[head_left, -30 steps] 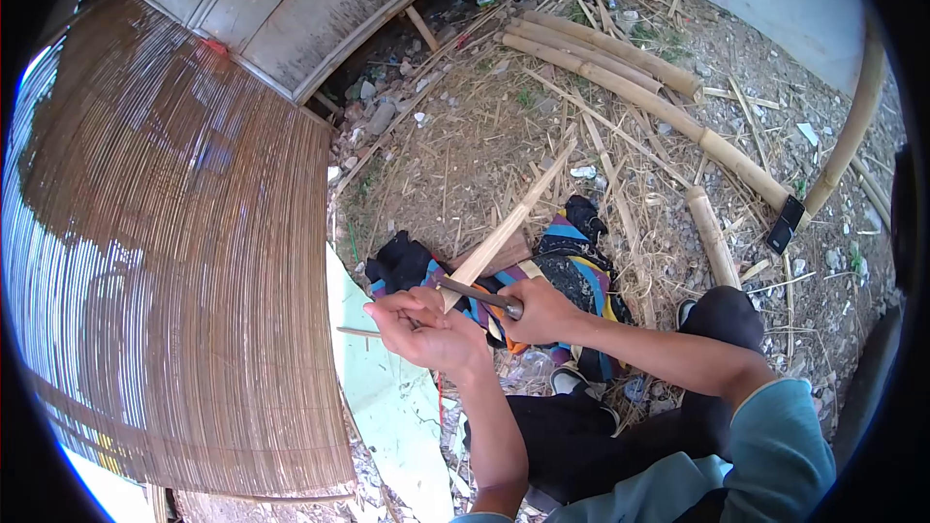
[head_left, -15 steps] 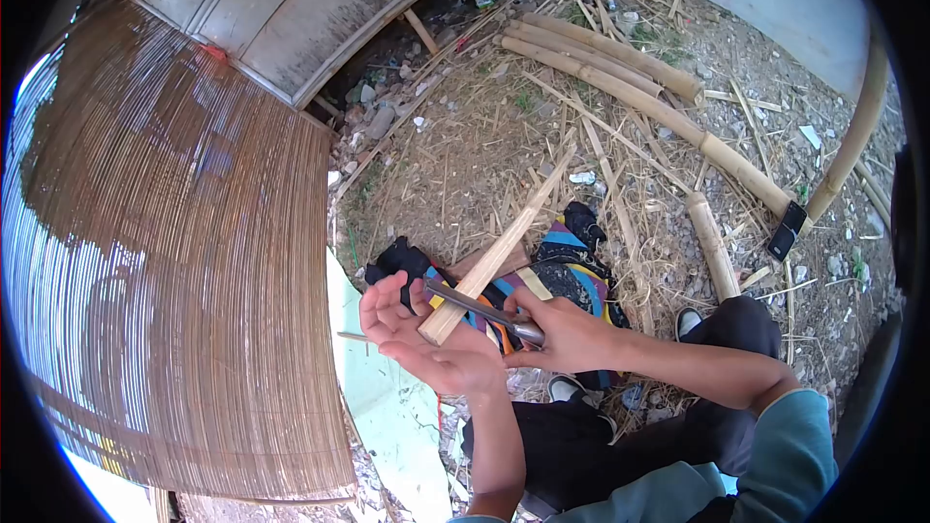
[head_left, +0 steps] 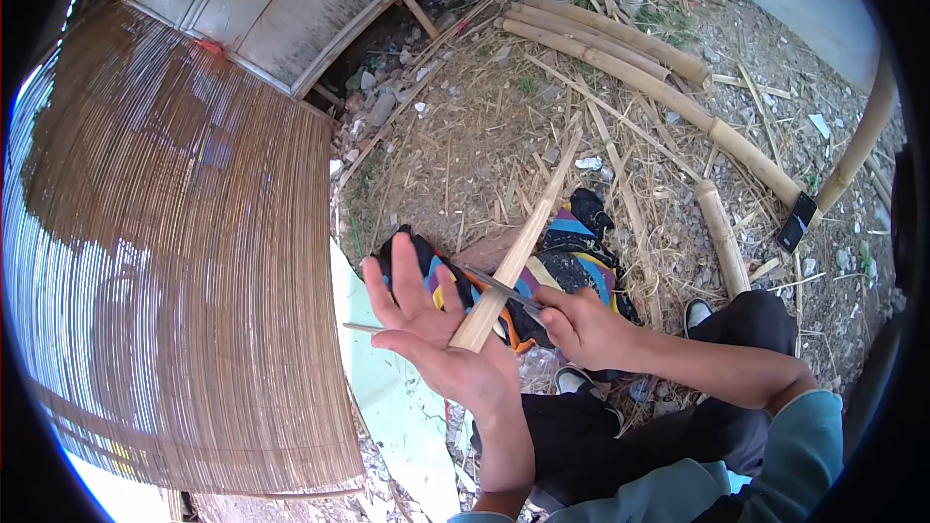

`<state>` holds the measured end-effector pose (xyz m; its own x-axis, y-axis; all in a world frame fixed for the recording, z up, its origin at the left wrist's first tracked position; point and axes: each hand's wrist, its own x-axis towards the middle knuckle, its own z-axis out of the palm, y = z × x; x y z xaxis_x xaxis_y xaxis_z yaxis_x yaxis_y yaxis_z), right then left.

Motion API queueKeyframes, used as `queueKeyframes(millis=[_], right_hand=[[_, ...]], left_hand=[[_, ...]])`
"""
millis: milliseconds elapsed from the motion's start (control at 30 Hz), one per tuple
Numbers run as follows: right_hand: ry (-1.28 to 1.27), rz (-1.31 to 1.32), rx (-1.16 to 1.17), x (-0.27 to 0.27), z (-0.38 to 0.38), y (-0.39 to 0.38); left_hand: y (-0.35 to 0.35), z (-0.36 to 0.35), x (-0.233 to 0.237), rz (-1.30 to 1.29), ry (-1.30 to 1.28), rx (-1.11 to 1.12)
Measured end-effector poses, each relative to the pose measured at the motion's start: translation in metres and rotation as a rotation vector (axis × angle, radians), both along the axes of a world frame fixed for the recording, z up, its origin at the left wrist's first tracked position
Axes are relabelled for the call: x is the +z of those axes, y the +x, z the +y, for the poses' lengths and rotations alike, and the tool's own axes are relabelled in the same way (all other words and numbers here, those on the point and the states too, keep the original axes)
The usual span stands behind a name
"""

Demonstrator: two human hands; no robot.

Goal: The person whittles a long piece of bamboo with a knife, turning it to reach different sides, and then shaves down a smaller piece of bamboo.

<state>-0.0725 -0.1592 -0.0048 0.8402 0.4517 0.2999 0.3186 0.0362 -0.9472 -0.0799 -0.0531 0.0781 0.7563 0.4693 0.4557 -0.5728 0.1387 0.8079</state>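
Note:
My left hand [head_left: 441, 349] is palm up with its fingers spread. The near end of a split bamboo strip [head_left: 513, 266] lies against its palm, and the strip slants away to a narrow far tip. My right hand [head_left: 586, 324] is closed around a knife [head_left: 504, 289], whose dark blade crosses over the strip near its lower part. The knife's handle is mostly hidden in my fingers. Beneath the strip is a bunched, multicoloured striped cloth [head_left: 581, 252] with dark patches.
Several bamboo poles [head_left: 649, 87] lie on the littered ground at the upper right. A shorter bamboo piece [head_left: 722, 237] and a black phone-like object [head_left: 796, 223] are on the right. A slatted bamboo screen [head_left: 213, 281] stands at the left, beside a pale green sheet [head_left: 397, 426].
My left fingers have spread wider and straightened. The bamboo strip has tilted steeper and shifted slightly right, and my right hand with the knife has moved a little right.

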Motion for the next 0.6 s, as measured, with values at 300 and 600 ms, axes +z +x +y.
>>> queueKeyframes(millis=[300, 600], right_hand=[[-0.052, -0.174, -0.057, 0.0, 0.008, -0.004], [-0.127, -0.384, -0.012, 0.02, 0.001, -0.01]], left_hand=[[-0.001, 0.002, 0.001, 0.016, 0.094, 0.18], [-0.003, 0.003, 0.0, -0.014, 0.077, 0.143]])
